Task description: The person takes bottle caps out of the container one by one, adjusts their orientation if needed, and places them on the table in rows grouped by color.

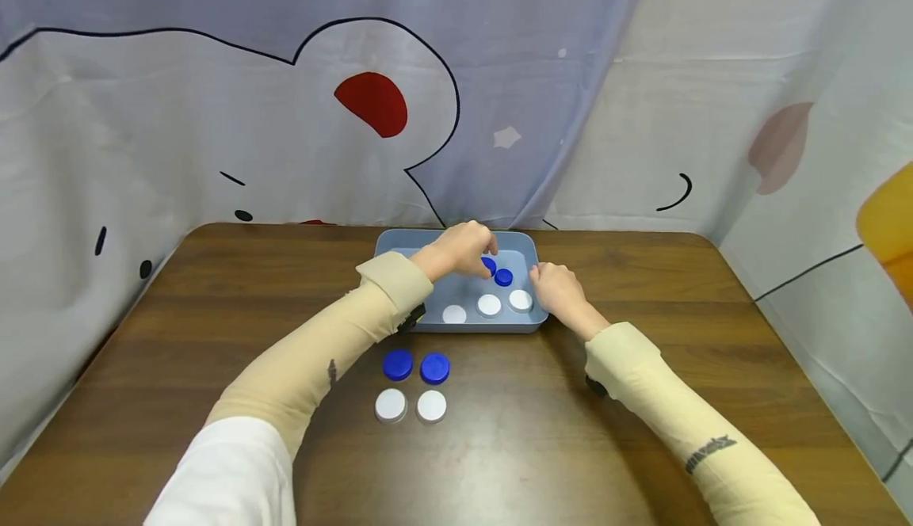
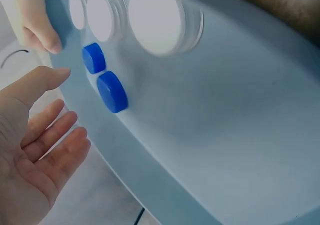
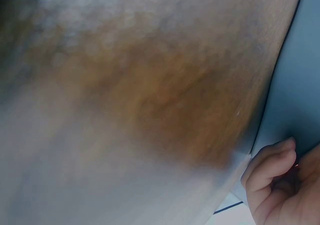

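Note:
My left hand [image 1: 462,247] hovers over a light blue tray [image 1: 435,292], its thumb and fingers apart and holding nothing. Just beyond the fingertips, two blue bottle caps [image 1: 504,277] sit close together on the tray floor; the left wrist view shows the larger one [image 2: 112,91] beside the smaller one [image 2: 94,58]. Three white caps [image 1: 489,305] line the tray's near side. At the tray's right wall, my right hand [image 1: 559,292] grips the rim with curled fingers. The right wrist view catches those fingers [image 3: 272,172] against the tray's edge.
On the brown wooden table [image 1: 542,431], in front of the tray, lie two blue caps [image 1: 435,368] and two white caps [image 1: 391,405], in two rows. A patterned curtain [image 1: 285,130] hangs directly behind the table and along its sides.

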Available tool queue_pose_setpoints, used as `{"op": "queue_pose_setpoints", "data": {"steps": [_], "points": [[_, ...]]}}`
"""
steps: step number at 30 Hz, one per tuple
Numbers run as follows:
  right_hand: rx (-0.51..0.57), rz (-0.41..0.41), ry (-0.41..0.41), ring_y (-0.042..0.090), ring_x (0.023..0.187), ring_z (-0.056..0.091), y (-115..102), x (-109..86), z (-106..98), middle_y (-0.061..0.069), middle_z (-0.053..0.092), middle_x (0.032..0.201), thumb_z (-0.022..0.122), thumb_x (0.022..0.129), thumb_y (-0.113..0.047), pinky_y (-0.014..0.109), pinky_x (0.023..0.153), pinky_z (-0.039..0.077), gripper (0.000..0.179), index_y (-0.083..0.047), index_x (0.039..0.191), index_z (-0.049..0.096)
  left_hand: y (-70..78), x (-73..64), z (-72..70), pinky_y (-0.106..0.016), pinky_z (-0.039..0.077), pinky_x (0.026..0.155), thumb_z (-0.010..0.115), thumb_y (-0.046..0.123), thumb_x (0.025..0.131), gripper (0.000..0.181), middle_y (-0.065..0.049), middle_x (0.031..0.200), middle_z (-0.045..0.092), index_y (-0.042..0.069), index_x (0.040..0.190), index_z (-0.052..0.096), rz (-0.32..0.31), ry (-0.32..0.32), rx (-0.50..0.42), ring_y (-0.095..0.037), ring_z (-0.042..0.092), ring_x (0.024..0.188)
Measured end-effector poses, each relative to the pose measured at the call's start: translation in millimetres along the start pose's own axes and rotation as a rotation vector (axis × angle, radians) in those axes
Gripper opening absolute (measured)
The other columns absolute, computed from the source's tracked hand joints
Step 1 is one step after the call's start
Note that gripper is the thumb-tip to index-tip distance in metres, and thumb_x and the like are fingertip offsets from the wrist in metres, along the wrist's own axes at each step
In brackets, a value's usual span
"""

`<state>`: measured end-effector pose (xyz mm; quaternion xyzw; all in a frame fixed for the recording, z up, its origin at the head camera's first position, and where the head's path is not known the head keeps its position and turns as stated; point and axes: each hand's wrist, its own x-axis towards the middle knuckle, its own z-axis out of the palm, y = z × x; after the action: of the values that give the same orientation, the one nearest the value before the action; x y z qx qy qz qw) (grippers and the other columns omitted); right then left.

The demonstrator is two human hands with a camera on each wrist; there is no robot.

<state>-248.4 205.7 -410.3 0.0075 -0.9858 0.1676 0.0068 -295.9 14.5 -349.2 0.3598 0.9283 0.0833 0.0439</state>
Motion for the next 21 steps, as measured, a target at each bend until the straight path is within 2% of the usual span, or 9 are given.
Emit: {"op": "queue_pose_setpoints", "data": {"steps": [9,16,21], "points": [[0.005,0.004,0.010,0.048,0.097,0.063,1,1.9,3,0.029,0.066,0.105,0.036,0.099,-0.025,0.056,0.077,0.050,0.039,0.000,0.087,0.063,-12.0,15.4,10.9,-0.033,0.049,0.092,0.079,0.027,0.077,0.043,-0.006,0.112,0.069,0.009,0.114,0.069,-0.060,-0.057,0.003,-0.020,0.063,0.104],[0.004,0.010,-0.002,0.047,0.097,0.063,0,1.4,5,0.028,0.066,0.105,0.035,0.099,-0.026,0.056,0.077,0.050,0.040,0.000,0.088,0.063,-17.1,19.2,22.5,-0.031,0.049,0.093,0.080,0.026,0.075,0.046,-0.008,0.113,0.069,0.007,0.115,0.069,-0.057,-0.078,-0.043,-0.021,0.063,0.105],[-0.007,0.006,0.007,0.048,0.098,0.063,0,1.7,6,0.028,0.066,0.106,0.036,0.099,-0.026,0.056,0.078,0.050,0.040,0.001,0.091,0.064,-16.4,22.1,24.5,-0.030,0.048,0.096,0.080,0.023,0.075,0.046,-0.009,0.115,0.068,0.006,0.117,0.067,-0.044,-0.092,-0.063,-0.021,0.063,0.108]]}}
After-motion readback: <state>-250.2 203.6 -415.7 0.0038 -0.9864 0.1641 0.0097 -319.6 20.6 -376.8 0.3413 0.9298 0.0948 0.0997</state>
